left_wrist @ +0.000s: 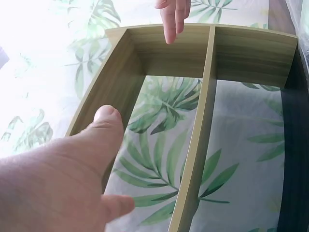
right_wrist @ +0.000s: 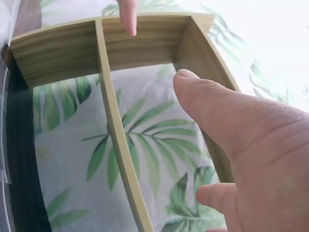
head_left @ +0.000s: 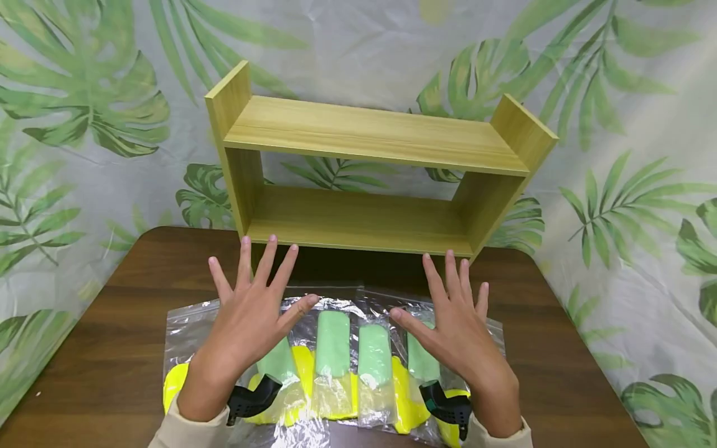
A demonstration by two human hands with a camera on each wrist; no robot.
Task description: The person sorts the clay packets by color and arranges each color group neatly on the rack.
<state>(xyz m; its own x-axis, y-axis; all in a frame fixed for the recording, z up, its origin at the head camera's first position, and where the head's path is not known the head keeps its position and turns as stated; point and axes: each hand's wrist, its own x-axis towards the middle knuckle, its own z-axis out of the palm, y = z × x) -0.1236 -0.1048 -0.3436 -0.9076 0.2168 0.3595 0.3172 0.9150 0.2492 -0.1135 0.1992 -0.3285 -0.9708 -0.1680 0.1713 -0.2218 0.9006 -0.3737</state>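
Note:
My left hand is held with its fingers spread above several clear zip bags, and no object is in it. On the other side my right hand hovers likewise, its fingers apart and nothing gripped. Between and beneath them lie the bags, holding pale green rounded slabs and bright yellow pieces; their exact kind is unclear. Both hands partly hide the outer bags. Beyond the fingertips stands a wooden two-tier shelf. The left thumb and right thumb show before the shelf in the wrist views.
The shelf stands toward the back of a dark brown table, near a leaf-patterned cloth. Black devices are worn on both wrists. Bare wood shows at the table's left and right sides.

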